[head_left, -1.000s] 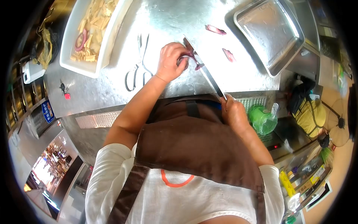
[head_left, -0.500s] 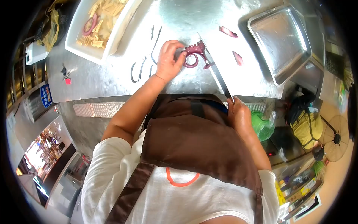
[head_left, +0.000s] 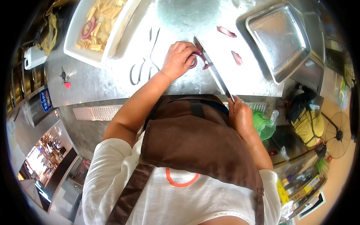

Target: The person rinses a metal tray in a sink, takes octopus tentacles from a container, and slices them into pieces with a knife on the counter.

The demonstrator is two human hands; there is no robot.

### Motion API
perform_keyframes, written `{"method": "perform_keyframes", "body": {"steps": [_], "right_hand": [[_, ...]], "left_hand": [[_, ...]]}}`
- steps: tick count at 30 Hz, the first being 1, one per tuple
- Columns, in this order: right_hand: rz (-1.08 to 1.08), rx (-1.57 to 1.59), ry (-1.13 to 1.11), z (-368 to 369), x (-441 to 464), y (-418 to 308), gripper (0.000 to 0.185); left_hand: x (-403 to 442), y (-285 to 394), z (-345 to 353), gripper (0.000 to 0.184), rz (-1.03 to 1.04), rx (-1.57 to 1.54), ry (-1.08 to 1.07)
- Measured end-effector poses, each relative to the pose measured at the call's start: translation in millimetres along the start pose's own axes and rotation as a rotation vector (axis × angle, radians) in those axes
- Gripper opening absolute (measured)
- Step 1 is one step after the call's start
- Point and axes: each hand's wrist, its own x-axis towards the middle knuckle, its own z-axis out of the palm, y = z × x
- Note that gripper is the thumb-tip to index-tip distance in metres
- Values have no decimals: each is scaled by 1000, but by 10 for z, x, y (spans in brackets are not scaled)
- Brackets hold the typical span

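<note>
I count two seemingly cut pieces on the worktop's right, my left hand pinching the remaining curled tentacle, my right hand clenched around the knife.

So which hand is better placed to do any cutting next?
Probably the right hand: it already grips the knife, whose far part lies close beside the octopus tentacle. The left hand is occupied, curled over that tentacle.

The tentacle is purple; the apron plain brown; the shirt white.
</note>
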Motion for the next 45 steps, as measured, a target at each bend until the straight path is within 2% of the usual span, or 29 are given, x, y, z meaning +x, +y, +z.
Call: {"method": "perform_keyframes", "body": {"steps": [4,9,16,21,45], "right_hand": [[-9,2,19,-12,-1,42,19],[-86,-5,67,-6,-8,83,18],[-87,5,64,-19,-1,106,18],[-2,43,-34,-70,15,112,21],[12,18,-111,-106,59,106,20]], "left_hand": [[47,-77,74,22,115,46,8],[59,-85,64,22,145,50,8],[61,-94,82,24,181,23,37],[57,-92,76,22,166,31,18],[67,-161,78,22,193,-13,-44]]}}
